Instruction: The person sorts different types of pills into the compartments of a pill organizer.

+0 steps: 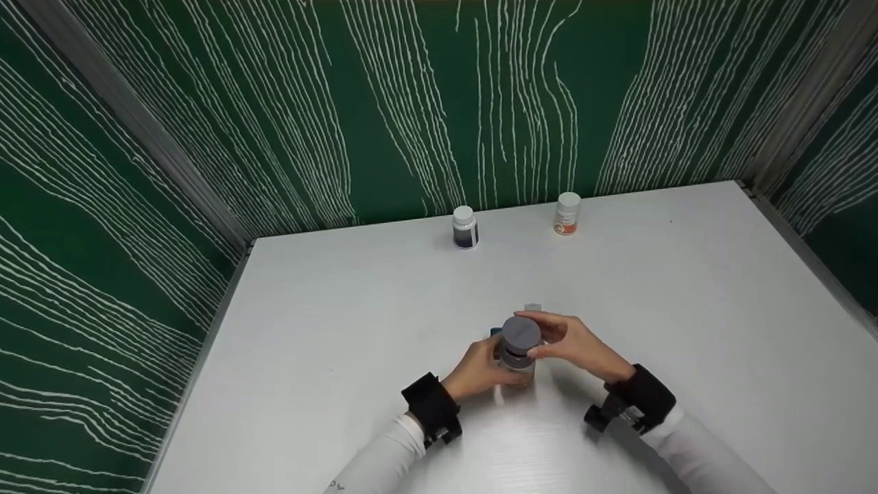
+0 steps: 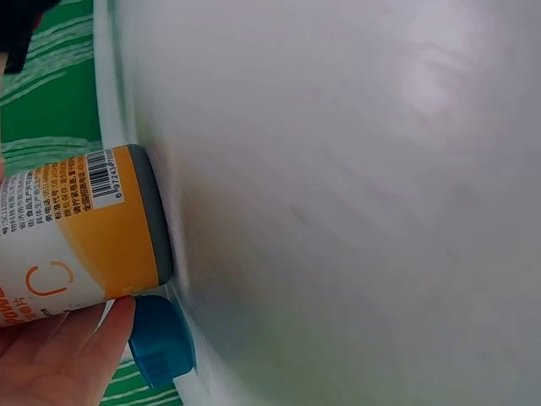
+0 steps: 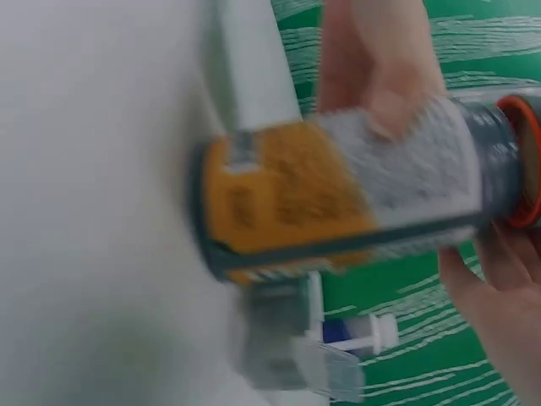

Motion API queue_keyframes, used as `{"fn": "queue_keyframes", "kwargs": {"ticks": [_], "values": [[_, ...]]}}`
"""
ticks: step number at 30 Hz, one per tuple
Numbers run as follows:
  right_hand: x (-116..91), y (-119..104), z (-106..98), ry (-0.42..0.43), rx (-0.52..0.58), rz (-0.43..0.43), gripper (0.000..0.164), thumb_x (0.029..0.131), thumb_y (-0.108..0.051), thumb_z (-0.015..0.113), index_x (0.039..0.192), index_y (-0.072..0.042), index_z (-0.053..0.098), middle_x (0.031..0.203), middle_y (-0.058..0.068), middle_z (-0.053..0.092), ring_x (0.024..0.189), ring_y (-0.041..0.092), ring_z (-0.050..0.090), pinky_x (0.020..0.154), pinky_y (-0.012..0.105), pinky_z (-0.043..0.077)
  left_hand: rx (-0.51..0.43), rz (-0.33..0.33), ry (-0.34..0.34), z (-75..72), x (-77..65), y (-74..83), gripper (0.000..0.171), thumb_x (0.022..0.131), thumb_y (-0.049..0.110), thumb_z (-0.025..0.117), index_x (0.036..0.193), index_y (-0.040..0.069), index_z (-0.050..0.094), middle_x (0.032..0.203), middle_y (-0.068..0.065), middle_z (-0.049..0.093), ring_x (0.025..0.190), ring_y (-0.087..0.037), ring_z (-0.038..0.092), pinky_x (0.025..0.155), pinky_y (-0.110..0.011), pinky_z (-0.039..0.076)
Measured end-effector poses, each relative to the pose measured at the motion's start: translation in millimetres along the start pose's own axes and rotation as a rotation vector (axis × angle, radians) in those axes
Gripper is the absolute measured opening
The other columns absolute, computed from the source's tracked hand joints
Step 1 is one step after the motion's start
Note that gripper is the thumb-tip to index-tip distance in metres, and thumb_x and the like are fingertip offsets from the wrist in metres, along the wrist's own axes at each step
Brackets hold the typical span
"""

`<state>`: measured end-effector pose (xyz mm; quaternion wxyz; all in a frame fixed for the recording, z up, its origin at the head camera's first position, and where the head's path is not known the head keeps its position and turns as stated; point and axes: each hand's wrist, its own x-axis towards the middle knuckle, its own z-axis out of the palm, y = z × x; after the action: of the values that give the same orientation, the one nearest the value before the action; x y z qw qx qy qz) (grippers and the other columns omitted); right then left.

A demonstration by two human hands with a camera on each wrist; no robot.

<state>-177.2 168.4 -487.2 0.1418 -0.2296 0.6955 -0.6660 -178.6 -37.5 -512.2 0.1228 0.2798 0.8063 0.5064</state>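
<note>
A supplement bottle with an orange and white label and a dark base stands near the table's middle. My left hand grips its body, thumb on the near side. My right hand pinches the grey lid between thumb and fingers. That lid sits over the bottle's mouth, its orange inner rim showing in the right wrist view, so it looks loose from the neck. Just behind the bottle are a blue piece and a clear plastic box with a flap, both partly hidden in the head view.
Along the table's back edge stand a white bottle with a dark blue label and a white bottle with an orange label. Green panels with white lines enclose the white table at the back and sides.
</note>
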Motion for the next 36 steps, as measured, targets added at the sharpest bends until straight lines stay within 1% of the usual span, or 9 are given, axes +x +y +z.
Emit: {"fn": "queue_keyframes", "kwargs": {"ticks": [5, 8, 11, 14, 17, 20, 23, 30, 36], "values": [[6.1, -21.4, -20.6, 0.115, 0.009, 0.072, 0.058, 0.078, -0.016, 0.068, 0.13, -0.006, 0.043, 0.129, 0.014, 0.045, 0.11, 0.014, 0.05, 0.084, 0.024, 0.044, 0.036, -0.007, 0.037, 2.0, 1.8, 0.6, 0.062, 0.065, 0.018, 0.079, 0.119, 0.009, 0.052, 0.109, 0.001, 0.059, 0.097, -0.004, 0.053, 0.083, -0.019, 0.042], [2.1, -29.4, -38.9, 0.203, -0.037, 0.122, 0.06, 0.077, -0.02, 0.069, 0.13, -0.007, 0.044, 0.131, 0.014, 0.041, 0.109, 0.016, 0.051, 0.081, 0.023, 0.045, 0.055, -0.017, 0.048, 2.4, 2.6, 1.7, 0.062, 0.063, 0.017, 0.079, 0.118, 0.009, 0.053, 0.108, 0.002, 0.06, 0.096, -0.004, 0.053, 0.082, -0.018, 0.042], [-3.4, -31.4, -62.5, 0.253, -0.2, 0.156, 0.061, 0.076, -0.023, 0.07, 0.128, -0.005, 0.044, 0.126, 0.015, 0.04, 0.107, 0.023, 0.051, 0.078, 0.019, 0.045, 0.069, -0.035, 0.053, 1.8, 2.7, 3.2, 0.062, 0.062, 0.017, 0.08, 0.117, 0.008, 0.053, 0.106, 0.001, 0.06, 0.094, -0.005, 0.054, 0.081, -0.019, 0.042], [-9.6, -28.0, -88.9, 0.275, -0.453, 0.142, 0.059, 0.074, -0.02, 0.072, 0.123, 0.003, 0.046, 0.112, 0.019, 0.042, 0.099, 0.029, 0.051, 0.072, 0.015, 0.043, 0.079, -0.044, 0.052, 1.4, 3.0, 3.6, 0.063, 0.062, 0.017, 0.08, 0.117, 0.006, 0.053, 0.106, -0.001, 0.06, 0.094, -0.007, 0.054, 0.082, -0.019, 0.042], [-17.7, -21.2, -113.7, 0.295, -0.68, 0.135, 0.054, 0.071, -0.012, 0.072, 0.113, 0.012, 0.047, 0.097, 0.023, 0.041, 0.087, 0.032, 0.048, 0.067, 0.02, 0.042, 0.082, -0.053, 0.043, 1.9, 3.5, 3.3, 0.065, 0.062, 0.017, 0.08, 0.119, 0.006, 0.052, 0.107, -0.001, 0.06, 0.095, -0.007, 0.054, 0.083, -0.019, 0.041], [-26.2, -11.4, -133.7, 0.286, -0.84, 0.169, 0.049, 0.068, -0.007, 0.071, 0.103, 0.017, 0.048, 0.089, 0.027, 0.041, 0.082, 0.035, 0.045, 0.066, 0.032, 0.042, 0.083, -0.063, 0.04, 2.6, 3.9, 3.2, 0.066, 0.062, 0.017, 0.08, 0.12, 0.006, 0.051, 0.108, -0.002, 0.06, 0.096, -0.007, 0.054, 0.084, -0.019, 0.041], [-31.3, 1.2, -147.9, 0.234, -0.906, 0.228, 0.048, 0.066, -0.007, 0.069, 0.101, 0.02, 0.049, 0.086, 0.029, 0.042, 0.081, 0.037, 0.044, 0.07, 0.043, 0.042, 0.085, -0.072, 0.045, 2.8, 4.0, 3.5, 0.066, 0.061, 0.017, 0.08, 0.12, 0.006, 0.051, 0.107, -0.001, 0.06, 0.096, -0.007, 0.054, 0.084, -0.019, 0.04], [-35.8, 21.4, -162.3, 0.151, -0.944, 0.362, 0.059, 0.063, -0.013, 0.072, 0.104, 0.021, 0.048, 0.088, 0.03, 0.044, 0.082, 0.038, 0.047, 0.072, 0.044, 0.043, 0.083, -0.063, 0.054, 3.5, 3.3, 5.1, 0.065, 0.06, 0.018, 0.081, 0.118, 0.007, 0.053, 0.107, 0.0, 0.061, 0.097, -0.007, 0.053, 0.085, -0.02, 0.04], [-35.0, 25.3, -162.9, 0.116, -0.97, 0.355, 0.062, 0.065, -0.016, 0.074, 0.106, 0.022, 0.047, 0.089, 0.031, 0.044, 0.081, 0.04, 0.049, 0.07, 0.046, 0.044, 0.073, -0.071, 0.055, 3.5, 2.8, 4.6, 0.065, 0.06, 0.017, 0.081, 0.118, 0.008, 0.053, 0.107, 0.001, 0.06, 0.097, -0.006, 0.053, 0.085, -0.02, 0.039]]}}
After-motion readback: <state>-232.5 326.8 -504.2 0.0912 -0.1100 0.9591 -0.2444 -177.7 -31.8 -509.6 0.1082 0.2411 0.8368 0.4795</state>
